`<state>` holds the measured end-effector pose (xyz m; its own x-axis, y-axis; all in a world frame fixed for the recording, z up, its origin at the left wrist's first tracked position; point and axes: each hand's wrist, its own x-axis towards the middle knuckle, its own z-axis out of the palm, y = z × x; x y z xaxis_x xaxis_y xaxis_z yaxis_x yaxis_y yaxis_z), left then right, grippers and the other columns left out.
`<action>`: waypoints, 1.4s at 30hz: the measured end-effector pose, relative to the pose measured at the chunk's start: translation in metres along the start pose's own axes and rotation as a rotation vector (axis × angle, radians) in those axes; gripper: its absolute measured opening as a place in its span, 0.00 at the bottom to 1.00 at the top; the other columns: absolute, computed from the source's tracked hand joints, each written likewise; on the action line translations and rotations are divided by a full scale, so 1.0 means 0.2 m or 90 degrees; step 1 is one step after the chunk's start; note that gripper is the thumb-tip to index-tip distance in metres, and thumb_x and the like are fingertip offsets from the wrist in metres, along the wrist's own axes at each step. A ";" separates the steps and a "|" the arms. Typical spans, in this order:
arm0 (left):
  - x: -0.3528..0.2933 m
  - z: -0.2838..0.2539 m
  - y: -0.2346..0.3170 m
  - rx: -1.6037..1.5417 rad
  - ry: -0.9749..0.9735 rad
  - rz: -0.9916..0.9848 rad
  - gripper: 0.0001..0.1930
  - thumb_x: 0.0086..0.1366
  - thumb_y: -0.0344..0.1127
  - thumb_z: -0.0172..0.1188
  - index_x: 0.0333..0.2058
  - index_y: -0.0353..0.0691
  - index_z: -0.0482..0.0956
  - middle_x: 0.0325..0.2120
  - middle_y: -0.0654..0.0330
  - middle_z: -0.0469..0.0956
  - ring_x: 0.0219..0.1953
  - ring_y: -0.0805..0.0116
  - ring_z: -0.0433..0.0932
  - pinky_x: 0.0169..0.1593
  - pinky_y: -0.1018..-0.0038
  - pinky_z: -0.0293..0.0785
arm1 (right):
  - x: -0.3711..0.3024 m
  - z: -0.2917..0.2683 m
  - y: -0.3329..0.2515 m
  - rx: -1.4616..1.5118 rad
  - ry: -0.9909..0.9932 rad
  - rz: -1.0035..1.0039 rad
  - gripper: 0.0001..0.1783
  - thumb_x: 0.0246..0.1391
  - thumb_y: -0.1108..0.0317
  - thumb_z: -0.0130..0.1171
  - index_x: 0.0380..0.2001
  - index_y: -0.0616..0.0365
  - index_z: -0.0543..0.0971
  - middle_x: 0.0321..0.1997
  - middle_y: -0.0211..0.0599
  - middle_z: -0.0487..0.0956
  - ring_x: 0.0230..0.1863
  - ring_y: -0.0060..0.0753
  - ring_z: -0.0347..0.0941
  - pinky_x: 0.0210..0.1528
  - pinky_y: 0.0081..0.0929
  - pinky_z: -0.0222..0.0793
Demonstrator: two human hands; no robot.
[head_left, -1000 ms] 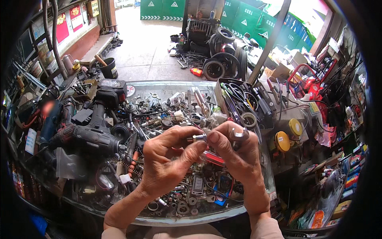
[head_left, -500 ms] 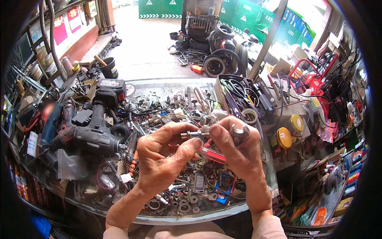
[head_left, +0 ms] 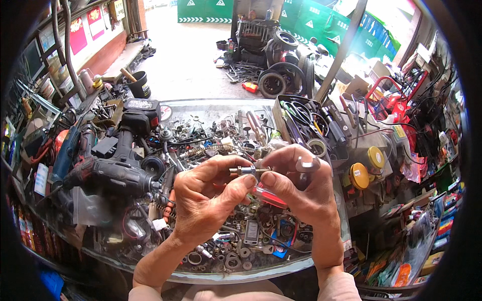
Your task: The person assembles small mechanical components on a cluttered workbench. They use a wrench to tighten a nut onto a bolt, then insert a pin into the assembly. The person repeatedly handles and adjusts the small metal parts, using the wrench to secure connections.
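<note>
Over the cluttered bench, a small silver metal fitting with a threaded rod lies level between my two hands. My left hand pinches it from the left between thumb and fingers. From the other side, the thumb and fingers of my right hand close at the rod's right end. That hand also carries an open-end wrench, its jaw sticking up beside the index finger. Below the fitting shows a red and clear handle, partly covered by my hands; whether it is held or lying on the bench I cannot tell.
A glass-topped bench is strewn with washers, nuts and small parts. Cordless power tools crowd its left side. A box of pens and tools stands at the far right, near yellow round lids.
My right thumb has slid down, and more of the rod's right end shows. The wrench jaw has turned slightly with my right hand. My left hand stays almost where it was.
</note>
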<state>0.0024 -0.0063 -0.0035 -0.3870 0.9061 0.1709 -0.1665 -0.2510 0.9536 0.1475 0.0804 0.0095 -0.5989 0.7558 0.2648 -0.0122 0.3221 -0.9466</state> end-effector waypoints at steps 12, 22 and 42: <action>-0.01 -0.01 0.02 -0.031 -0.002 -0.031 0.13 0.58 0.25 0.62 0.41 0.27 0.75 0.28 0.56 0.80 0.27 0.78 0.78 0.28 0.83 0.76 | 0.02 0.00 0.03 0.068 -0.009 -0.032 0.10 0.54 0.65 0.62 0.32 0.62 0.78 0.21 0.21 0.72 0.19 0.09 0.62 0.19 0.13 0.54; -0.01 -0.01 0.01 -0.011 -0.001 -0.033 0.13 0.58 0.27 0.62 0.42 0.29 0.76 0.26 0.58 0.80 0.23 0.80 0.77 0.22 0.87 0.69 | 0.02 0.02 0.01 0.107 0.028 0.004 0.11 0.56 0.64 0.60 0.31 0.63 0.79 0.20 0.20 0.72 0.21 0.09 0.63 0.20 0.14 0.55; 0.00 0.01 0.01 -0.010 0.006 -0.019 0.13 0.58 0.30 0.62 0.40 0.29 0.76 0.23 0.59 0.79 0.18 0.78 0.76 0.19 0.85 0.68 | 0.01 -0.01 0.01 0.064 -0.017 0.077 0.10 0.54 0.65 0.63 0.30 0.62 0.79 0.20 0.20 0.73 0.21 0.08 0.63 0.21 0.11 0.55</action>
<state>0.0042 -0.0068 -0.0012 -0.3902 0.9101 0.1398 -0.1927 -0.2292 0.9541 0.1482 0.0846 0.0085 -0.6215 0.7700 0.1441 -0.0175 0.1702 -0.9852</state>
